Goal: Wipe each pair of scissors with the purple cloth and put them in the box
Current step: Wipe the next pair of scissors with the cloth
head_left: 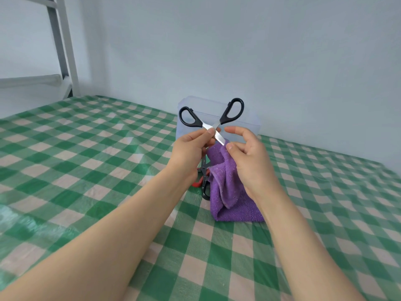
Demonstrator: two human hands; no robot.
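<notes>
Left hand (191,148) pinches the spread black-handled scissors (206,126) near the pivot, handles up. Right hand (249,157) grips the purple cloth (230,192) around 1 blade, in front of the clear box (251,127).

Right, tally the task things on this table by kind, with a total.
Scissors: 2 (black-handled pair in the left hand; a partly hidden pair on the table, maybe more)
Purple cloth: 1, in the right hand
Clear box: 1
Total: 4
</notes>
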